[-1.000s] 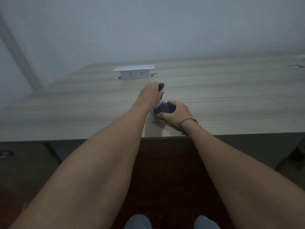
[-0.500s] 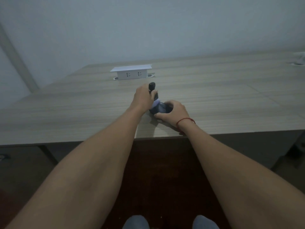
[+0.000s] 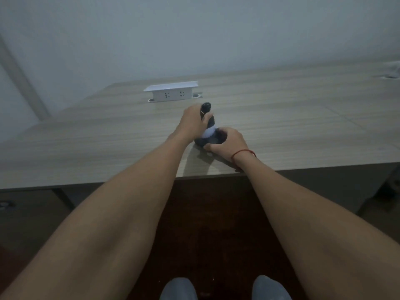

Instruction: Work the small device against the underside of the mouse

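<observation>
Black joystick handle (image 3: 206, 111) gripped by left hand (image 3: 193, 123), pale collar, dark base (image 3: 213, 141) held by right hand (image 3: 229, 144)

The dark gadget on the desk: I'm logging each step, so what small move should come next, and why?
Probably lift the dark stick straight up. The left hand grips it above the pale collar, while the right hand holds the dark base on the table.

You have a wood-grain counter (image 3: 281, 118) under a pale wall (image 3: 194, 29), with a white pop-up socket box (image 3: 172, 93) standing toward its far edge, and dark reddish floor (image 3: 205, 213) showing below the counter's near edge.
</observation>
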Motion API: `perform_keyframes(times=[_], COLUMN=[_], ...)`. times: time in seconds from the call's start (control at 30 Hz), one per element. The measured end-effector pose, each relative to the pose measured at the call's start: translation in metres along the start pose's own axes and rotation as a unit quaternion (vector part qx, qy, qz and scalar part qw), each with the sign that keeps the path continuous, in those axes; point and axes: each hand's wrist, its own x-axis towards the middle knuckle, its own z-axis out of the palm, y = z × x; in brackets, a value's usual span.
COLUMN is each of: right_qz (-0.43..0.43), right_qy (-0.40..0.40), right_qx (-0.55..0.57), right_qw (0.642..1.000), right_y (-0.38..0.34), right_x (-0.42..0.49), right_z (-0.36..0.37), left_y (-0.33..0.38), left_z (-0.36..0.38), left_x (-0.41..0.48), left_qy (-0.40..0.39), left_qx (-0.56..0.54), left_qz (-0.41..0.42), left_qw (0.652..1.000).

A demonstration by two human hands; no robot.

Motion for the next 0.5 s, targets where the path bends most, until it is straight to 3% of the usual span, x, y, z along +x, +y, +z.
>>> perform_keyframes(times=[0.23, 0.3, 0.4, 0.5], right_qz=[0.011, 0.004, 0.006, 0.006], right_qy=[0.011, 0.006, 0.007, 0.001], right_qx=[0.007, 0.011, 0.017, 0.016], right_qw=[1.0, 1.0, 1.0, 1.0], right_y=[0.0, 0.0, 0.001, 0.0], right_x=[-0.001, -0.001, 0.001, 0.003], right_z=[-0.003, -0.003, -0.003, -0.002], left_y=[-0.034, -0.045, -0.04, -0.031], left_z=[-0.002, -0.005, -0.012, -0.014], left_x=[-0.001, -0.009, -0.01, -0.007], left_qy=[0.004, 0.043, 0.097, 0.09], left_qx=[0.08, 0.053, -0.013, -0.039], left_qz=[-0.095, -0.111, -0.096, -0.06], left_qw=[0.992, 0.992, 0.991, 0.993])
